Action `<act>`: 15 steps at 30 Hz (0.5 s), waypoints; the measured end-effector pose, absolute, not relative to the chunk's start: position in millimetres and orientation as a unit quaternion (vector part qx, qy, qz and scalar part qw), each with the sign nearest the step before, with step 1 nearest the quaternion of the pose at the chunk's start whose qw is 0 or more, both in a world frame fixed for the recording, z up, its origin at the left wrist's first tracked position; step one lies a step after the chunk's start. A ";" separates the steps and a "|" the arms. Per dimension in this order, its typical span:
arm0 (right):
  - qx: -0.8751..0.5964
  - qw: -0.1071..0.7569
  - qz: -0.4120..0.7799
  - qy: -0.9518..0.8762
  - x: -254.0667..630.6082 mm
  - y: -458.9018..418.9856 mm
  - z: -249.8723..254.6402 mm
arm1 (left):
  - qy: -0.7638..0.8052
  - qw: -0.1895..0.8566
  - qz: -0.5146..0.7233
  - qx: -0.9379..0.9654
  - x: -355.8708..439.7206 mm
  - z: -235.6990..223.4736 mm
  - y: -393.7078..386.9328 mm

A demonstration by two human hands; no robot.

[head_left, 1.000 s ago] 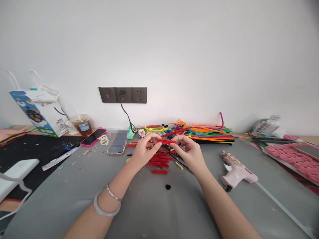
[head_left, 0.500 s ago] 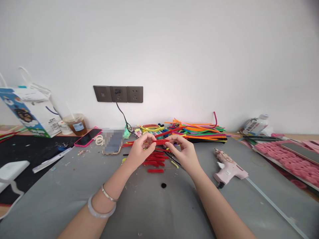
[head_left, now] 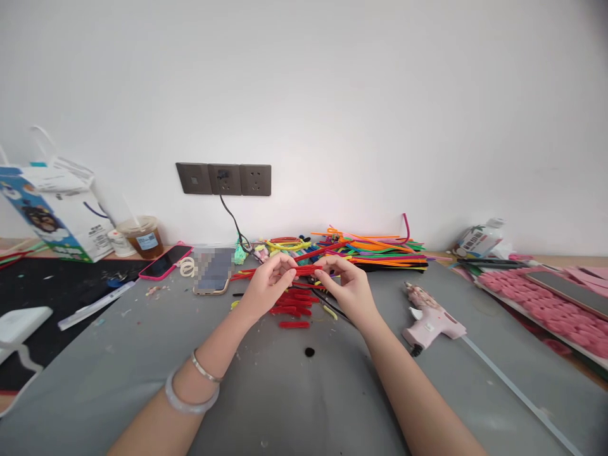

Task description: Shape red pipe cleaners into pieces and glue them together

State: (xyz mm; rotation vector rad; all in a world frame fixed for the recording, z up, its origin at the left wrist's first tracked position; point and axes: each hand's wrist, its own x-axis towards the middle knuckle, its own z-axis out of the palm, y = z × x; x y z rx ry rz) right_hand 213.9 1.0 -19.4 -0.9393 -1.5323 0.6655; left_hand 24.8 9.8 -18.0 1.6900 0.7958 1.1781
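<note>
- Showing nearest, at the lower left of the frame, a narrow silver bangle (head_left: 204, 372) and a thicker, cloudy pale bangle (head_left: 187, 405) are worn at the left wrist, above a grey mat (head_left: 285, 411).
- Just below centre, a small round black disc (head_left: 310, 352) is left by itself.
- Right of centre, a pale pink glue gun (head_left: 430, 326) is laid on its side, a long translucent stick (head_left: 513, 389) trailing to the lower right.
- Above the disc, one short fuzzy red piece (head_left: 293, 324) is set apart from a cluster of similar red pieces (head_left: 292, 310).
- At mid-frame, over that cluster, thin fuzzy red strips (head_left: 306, 271) are pinched between thumb and fingertips of the left hand (head_left: 266, 291) at one end and of the right hand (head_left: 350, 291) at the other. Whether the red strands left of the left hand belong to them cannot be told.
- Since the previous picture, the scene has slid slightly leftward while the two-handed pinch is kept; a camera turn is suggested, with the strips apparently being steadied or aligned.
- Behind, many-coloured fuzzy stems (head_left: 375, 246) are heaped against the wall.
</note>
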 end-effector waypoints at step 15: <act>-0.396 0.578 0.275 -0.658 210.5 0.8 -17.3 | 0.334 0.427 0.509 0.668 28.0 -24.0 14.8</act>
